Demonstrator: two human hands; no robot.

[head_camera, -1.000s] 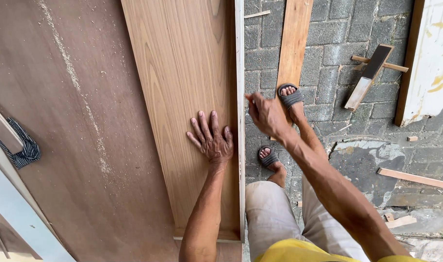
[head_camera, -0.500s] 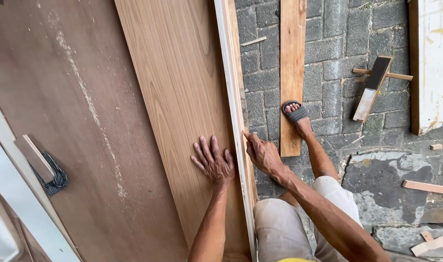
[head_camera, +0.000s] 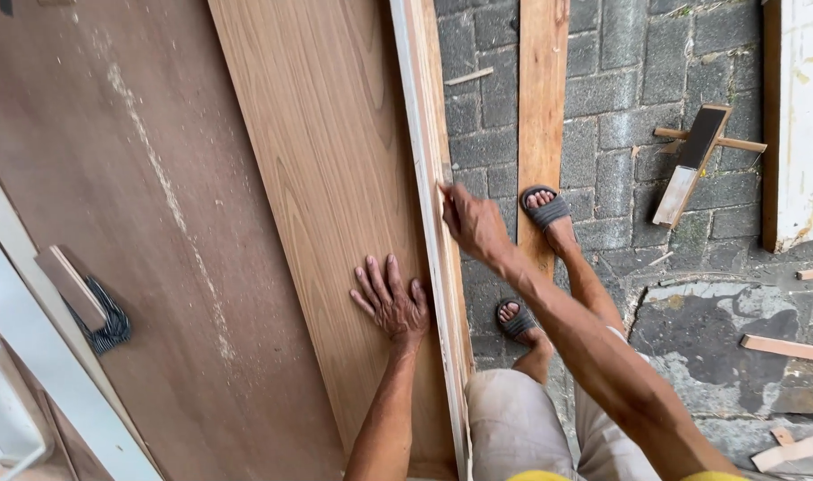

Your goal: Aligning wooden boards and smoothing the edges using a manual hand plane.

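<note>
R hand (head_camera: pixel 473 223) moved up edge strip (head_camera: pixel 422 178) | L hand (head_camera: pixel 393 303) flat | 1 veneer panel (head_camera: pixel 326 178)

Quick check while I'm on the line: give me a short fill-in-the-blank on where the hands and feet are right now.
1. The left hand lies flat on the light wooden ____.
2. The right hand touches the panel's pale ____.
3. One sandalled foot rests on a ____ lying on the paving stones.

Missing words: panel; edge; plank

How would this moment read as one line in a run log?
left hand: flat on wood panel | right hand: at panel's edge strip | foot on plank
</note>
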